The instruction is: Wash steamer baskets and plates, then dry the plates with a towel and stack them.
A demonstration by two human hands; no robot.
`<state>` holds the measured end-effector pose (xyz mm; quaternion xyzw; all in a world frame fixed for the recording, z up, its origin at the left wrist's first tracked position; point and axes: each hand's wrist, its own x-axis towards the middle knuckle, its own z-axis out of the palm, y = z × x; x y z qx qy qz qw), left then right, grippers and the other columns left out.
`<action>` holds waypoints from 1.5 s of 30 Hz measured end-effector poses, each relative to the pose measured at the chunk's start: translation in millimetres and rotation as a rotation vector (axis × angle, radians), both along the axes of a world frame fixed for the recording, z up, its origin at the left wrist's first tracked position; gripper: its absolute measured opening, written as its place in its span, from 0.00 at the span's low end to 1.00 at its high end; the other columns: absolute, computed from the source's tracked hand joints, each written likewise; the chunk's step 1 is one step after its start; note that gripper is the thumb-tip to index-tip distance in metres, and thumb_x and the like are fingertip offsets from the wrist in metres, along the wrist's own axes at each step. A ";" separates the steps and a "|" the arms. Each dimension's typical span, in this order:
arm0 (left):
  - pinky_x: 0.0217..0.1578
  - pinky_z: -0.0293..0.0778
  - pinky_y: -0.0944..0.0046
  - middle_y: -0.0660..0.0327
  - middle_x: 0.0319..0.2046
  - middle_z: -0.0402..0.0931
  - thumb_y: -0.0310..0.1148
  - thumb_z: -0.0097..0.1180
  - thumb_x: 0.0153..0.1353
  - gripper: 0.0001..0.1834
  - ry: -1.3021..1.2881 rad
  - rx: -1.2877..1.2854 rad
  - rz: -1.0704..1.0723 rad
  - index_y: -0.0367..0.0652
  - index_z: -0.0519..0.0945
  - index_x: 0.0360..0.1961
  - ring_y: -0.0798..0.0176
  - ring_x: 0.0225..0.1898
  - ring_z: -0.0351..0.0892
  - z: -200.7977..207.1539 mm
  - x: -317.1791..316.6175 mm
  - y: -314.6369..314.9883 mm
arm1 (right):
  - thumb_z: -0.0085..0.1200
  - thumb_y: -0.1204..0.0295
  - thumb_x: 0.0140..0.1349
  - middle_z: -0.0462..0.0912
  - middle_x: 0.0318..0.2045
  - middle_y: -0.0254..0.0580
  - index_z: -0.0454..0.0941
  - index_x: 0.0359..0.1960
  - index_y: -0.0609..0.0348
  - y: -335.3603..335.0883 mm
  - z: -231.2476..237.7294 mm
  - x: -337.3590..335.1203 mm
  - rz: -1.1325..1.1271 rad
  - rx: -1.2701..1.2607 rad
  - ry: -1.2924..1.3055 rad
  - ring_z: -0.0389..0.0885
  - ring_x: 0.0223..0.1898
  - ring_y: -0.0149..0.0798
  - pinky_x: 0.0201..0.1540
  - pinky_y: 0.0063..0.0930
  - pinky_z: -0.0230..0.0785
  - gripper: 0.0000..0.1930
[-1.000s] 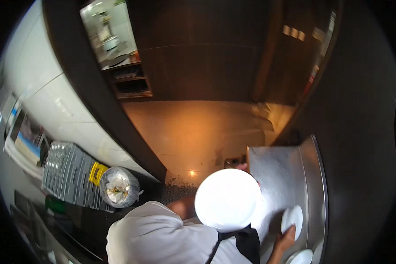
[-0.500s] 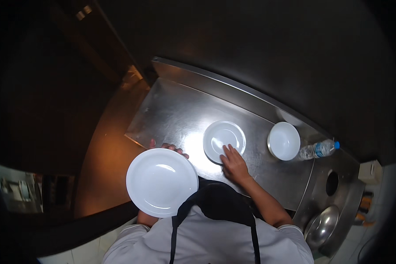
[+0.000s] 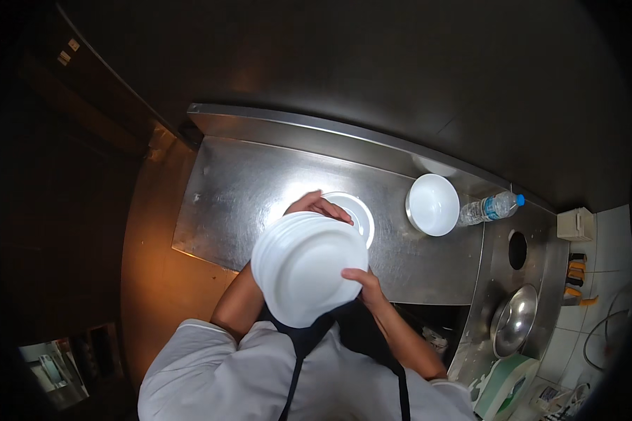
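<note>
A stack of white plates (image 3: pixel 316 263) is held up in front of my chest, several rims showing along its left side. My left hand (image 3: pixel 319 207) supports the stack at its far edge, fingers pointing right; the palm is hidden behind the plates. On the stack's right rim, my right hand (image 3: pixel 364 284) grips with the thumb on top and its other fingers out of sight underneath. Partly covered by the stack and my left fingers, a round white dish (image 3: pixel 364 217) rests on the steel counter (image 3: pixel 232 182).
A white bowl (image 3: pixel 433 205) stands at the counter's right, beside a clear plastic bottle (image 3: pixel 495 207) with a blue cap. Farther right are a round hole (image 3: pixel 517 249) and a shiny metal bowl (image 3: pixel 516 321). A raised steel edge (image 3: pixel 302 133) runs along the back.
My right hand has left the dish on the counter and now grips the stack's rim. The stack has moved rightward and tilted, showing more rims. The view has shifted too.
</note>
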<state>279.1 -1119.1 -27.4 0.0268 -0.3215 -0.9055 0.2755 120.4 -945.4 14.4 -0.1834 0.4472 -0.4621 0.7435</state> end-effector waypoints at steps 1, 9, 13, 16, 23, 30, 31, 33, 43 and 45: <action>0.66 0.66 0.44 0.48 0.51 0.82 0.57 0.20 0.75 0.41 0.004 -0.002 -0.007 0.40 0.85 0.41 0.42 0.61 0.75 14.8 1.2 -2.0 | 0.62 0.64 0.53 0.73 0.60 0.54 0.58 0.69 0.70 8.3 -6.9 -4.1 -0.106 0.001 -0.027 0.73 0.61 0.47 0.63 0.38 0.66 0.43; 0.60 0.73 0.62 0.51 0.56 0.77 0.43 0.40 0.77 0.25 -0.504 0.094 0.124 0.38 0.72 0.65 0.60 0.59 0.76 0.9 31.8 14.2 | 0.59 0.64 0.60 0.79 0.53 0.52 0.68 0.63 0.69 19.5 -36.5 0.0 -0.412 0.039 0.029 0.78 0.55 0.46 0.59 0.39 0.71 0.31; 0.57 0.72 0.63 0.54 0.49 0.82 0.46 0.44 0.75 0.25 -0.804 -0.072 0.227 0.36 0.79 0.58 0.63 0.51 0.80 -20.6 8.7 0.1 | 0.60 0.63 0.60 0.80 0.53 0.52 0.69 0.62 0.68 9.7 -36.6 2.6 -0.586 0.065 0.035 0.79 0.55 0.46 0.59 0.40 0.70 0.31; 0.62 0.70 0.61 0.49 0.62 0.74 0.50 0.40 0.76 0.33 -0.730 -0.290 0.212 0.38 0.64 0.72 0.59 0.61 0.75 -65.4 -2.4 -18.4 | 0.62 0.62 0.59 0.80 0.53 0.52 0.70 0.62 0.70 2.2 -46.3 -1.9 -0.678 0.108 0.073 0.79 0.55 0.47 0.60 0.39 0.70 0.32; 0.61 0.70 0.62 0.50 0.57 0.78 0.55 0.39 0.75 0.36 -0.486 -0.045 0.229 0.34 0.66 0.70 0.59 0.56 0.78 -86.7 -25.3 -39.7 | 0.63 0.65 0.57 0.77 0.57 0.54 0.66 0.65 0.69 -32.9 -47.0 -18.9 -0.693 -0.014 0.279 0.76 0.58 0.46 0.62 0.36 0.66 0.35; 0.48 0.83 0.60 0.46 0.49 0.81 0.59 0.45 0.71 0.36 -0.524 0.067 0.223 0.33 0.77 0.58 0.56 0.47 0.85 -105.8 -22.2 -46.4 | 0.62 0.62 0.59 0.77 0.57 0.55 0.66 0.66 0.69 -46.0 -52.0 -18.5 -0.683 0.034 0.355 0.76 0.58 0.46 0.62 0.35 0.65 0.36; 0.48 0.83 0.60 0.46 0.49 0.81 0.59 0.45 0.71 0.36 -0.522 0.069 0.220 0.33 0.77 0.58 0.56 0.47 0.85 -110.8 -21.1 -48.5 | 0.61 0.58 0.61 0.77 0.57 0.56 0.67 0.65 0.70 -45.9 -49.2 -18.2 -0.642 0.041 0.450 0.76 0.58 0.46 0.62 0.35 0.65 0.36; 0.51 0.81 0.58 0.47 0.50 0.81 0.60 0.45 0.71 0.35 -0.534 0.122 0.172 0.36 0.77 0.59 0.55 0.49 0.84 -115.3 -21.9 -51.6 | 0.59 0.54 0.62 0.78 0.56 0.56 0.69 0.64 0.71 -44.7 -45.6 -21.6 -0.613 0.054 0.550 0.77 0.58 0.46 0.62 0.34 0.65 0.36; 0.53 0.79 0.60 0.53 0.49 0.83 0.59 0.40 0.74 0.34 -0.514 0.287 0.118 0.37 0.78 0.58 0.58 0.49 0.83 -89.0 -26.2 -48.8 | 0.42 0.37 0.68 0.86 0.40 0.53 0.73 0.62 0.65 -52.4 -11.3 -36.4 -0.078 0.258 0.972 0.86 0.37 0.41 0.34 0.32 0.79 0.40; 0.55 0.78 0.58 0.53 0.51 0.81 0.59 0.39 0.74 0.34 -0.495 0.294 0.103 0.38 0.77 0.60 0.56 0.51 0.82 -80.3 -24.5 -47.9 | 0.42 0.37 0.68 0.86 0.40 0.53 0.73 0.62 0.65 -54.4 -11.5 -36.9 -0.083 0.230 0.951 0.86 0.37 0.40 0.33 0.31 0.79 0.41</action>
